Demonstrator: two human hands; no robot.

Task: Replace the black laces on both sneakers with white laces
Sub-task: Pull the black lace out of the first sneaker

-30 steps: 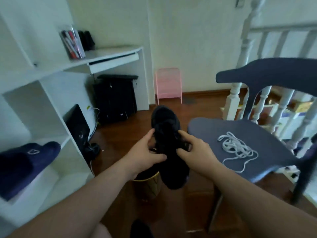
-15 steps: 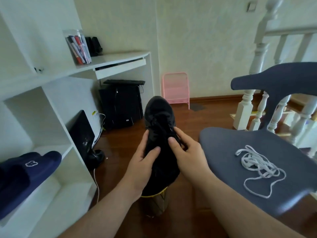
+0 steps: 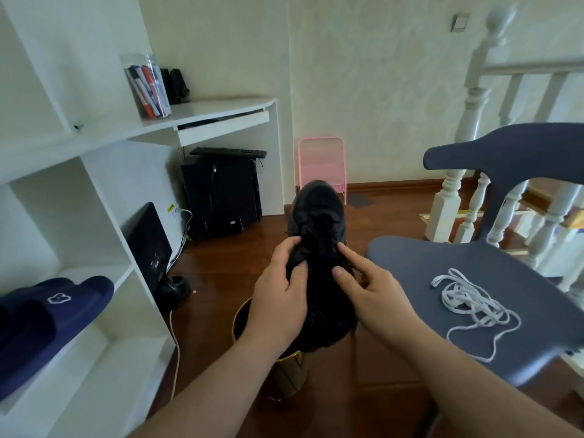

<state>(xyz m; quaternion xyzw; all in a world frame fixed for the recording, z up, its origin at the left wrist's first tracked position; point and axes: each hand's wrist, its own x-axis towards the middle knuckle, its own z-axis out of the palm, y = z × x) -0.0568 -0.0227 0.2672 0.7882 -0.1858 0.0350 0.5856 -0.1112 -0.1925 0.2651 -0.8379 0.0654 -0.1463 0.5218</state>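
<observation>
Now you've raised the sneaker (image 3: 317,216) toe-up; your left hand (image 3: 278,298) grips its side while your right hand (image 3: 366,289) pinches at the black laces (image 3: 319,238), so unlacing begins.

My feed shows soft, even daylight; I read its source as the right side, where the white banister (image 3: 474,99) is washed out. The wooden floor (image 3: 395,222) carries pale glare patches. The black sneaker (image 3: 319,216) is underexposed: I cannot separate its laces from its upper. Wide-angle distortion bends the shelf unit (image 3: 63,147) at the left edge. Corners appear slightly soft; the centre is sharp.
</observation>
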